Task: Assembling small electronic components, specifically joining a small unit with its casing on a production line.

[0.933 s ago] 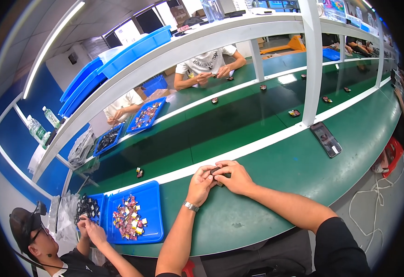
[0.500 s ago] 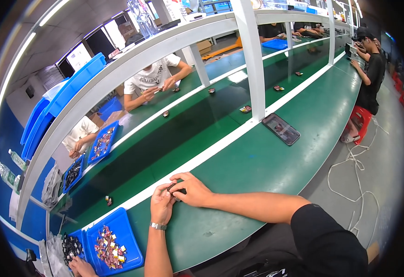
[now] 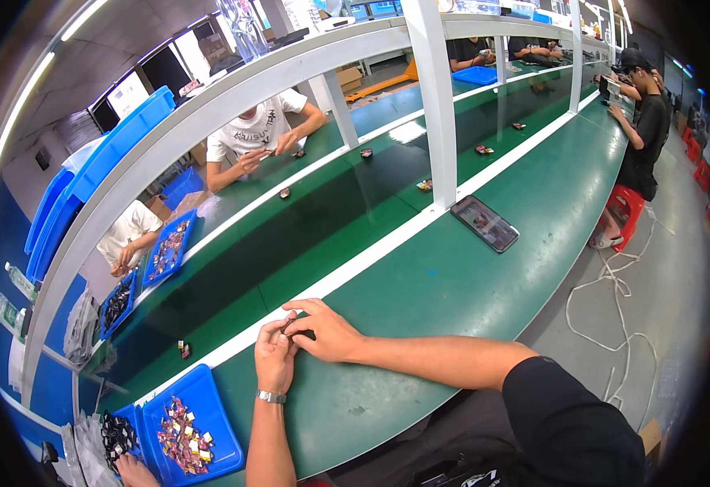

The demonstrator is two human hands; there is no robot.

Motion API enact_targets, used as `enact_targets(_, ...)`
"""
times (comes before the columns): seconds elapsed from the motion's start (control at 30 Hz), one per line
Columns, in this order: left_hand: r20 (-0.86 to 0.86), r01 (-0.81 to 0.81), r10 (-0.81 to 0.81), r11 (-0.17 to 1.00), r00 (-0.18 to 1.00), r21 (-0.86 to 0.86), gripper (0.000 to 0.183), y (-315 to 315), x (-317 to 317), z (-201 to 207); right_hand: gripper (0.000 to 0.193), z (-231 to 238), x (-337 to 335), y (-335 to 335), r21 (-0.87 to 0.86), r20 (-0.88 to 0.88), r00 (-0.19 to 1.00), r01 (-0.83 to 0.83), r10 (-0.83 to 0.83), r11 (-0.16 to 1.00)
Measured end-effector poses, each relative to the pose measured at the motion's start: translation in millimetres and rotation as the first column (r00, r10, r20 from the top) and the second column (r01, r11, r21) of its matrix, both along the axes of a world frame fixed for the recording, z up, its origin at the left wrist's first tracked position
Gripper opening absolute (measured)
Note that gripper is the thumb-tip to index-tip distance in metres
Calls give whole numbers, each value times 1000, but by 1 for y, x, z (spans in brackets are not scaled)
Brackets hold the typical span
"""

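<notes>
Fingers (image 3: 267, 333) of my left hand (image 3: 275, 357) and right hand (image 3: 328, 334) pinch 1 small dark piece (image 3: 288, 326), mostly hidden, right of the near blue tray (image 3: 218, 406); farther right of that tray lies a phone (image 3: 485, 223).

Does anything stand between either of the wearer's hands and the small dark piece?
Nothing visible does: the left hand and right hand meet around the small dark piece, though their fingers hide most of it.

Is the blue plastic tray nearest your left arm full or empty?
Partly full: the tray holds small red and yellow pieces, bare blue showing.
</notes>
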State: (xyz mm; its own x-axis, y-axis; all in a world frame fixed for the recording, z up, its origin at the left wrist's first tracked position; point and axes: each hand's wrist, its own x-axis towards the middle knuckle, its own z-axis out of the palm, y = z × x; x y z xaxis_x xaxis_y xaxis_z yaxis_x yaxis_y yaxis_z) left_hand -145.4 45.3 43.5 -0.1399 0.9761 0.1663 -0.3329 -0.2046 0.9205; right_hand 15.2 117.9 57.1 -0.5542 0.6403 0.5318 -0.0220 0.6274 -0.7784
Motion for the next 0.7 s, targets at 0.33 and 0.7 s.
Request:
enact_targets(0.33, 45, 51, -50, 998, 998, -23, 27, 1, 2, 4, 18, 6, 5, 12, 89, 140, 989, -68, 55, 994)
enact_targets(0.7, 63, 26, -21, 997, 998, -78, 25, -4, -3, 5, 13, 9, 3, 8, 159, 72, 997, -17, 5, 987)
